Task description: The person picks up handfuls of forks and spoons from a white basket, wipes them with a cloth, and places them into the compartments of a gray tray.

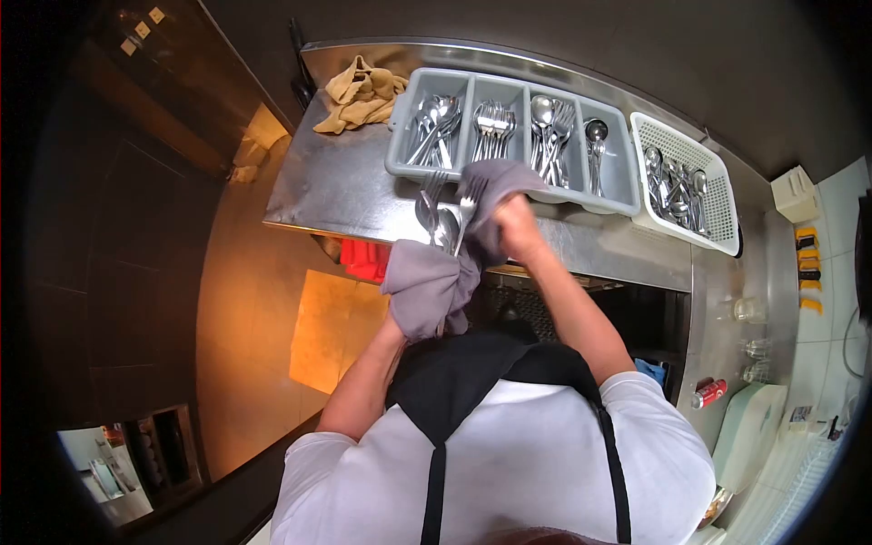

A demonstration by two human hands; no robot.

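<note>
A grey cloth (423, 283) covers most of my left hand (392, 329), which is closed through it around a bunch of forks (470, 198) and spoons (445, 229). Their heads stick up past the cloth, in front of the counter edge. My right hand (518, 229) is closed on the other end of the same cloth, just right of the bunch and slightly blurred; its fingertips are hidden. Behind my hands lies a grey cutlery tray (397, 169) with several compartments of spoons and forks, and a ladle-like piece (596, 132) in the rightmost one.
The tray rests on a steel counter (341, 186). At its left is a crumpled tan cloth (363, 91); at its right, a white perforated basket (722, 222) of cutlery. Further right are a red can (709, 393) and glasses (750, 311). Something red (363, 261) hangs below the counter edge.
</note>
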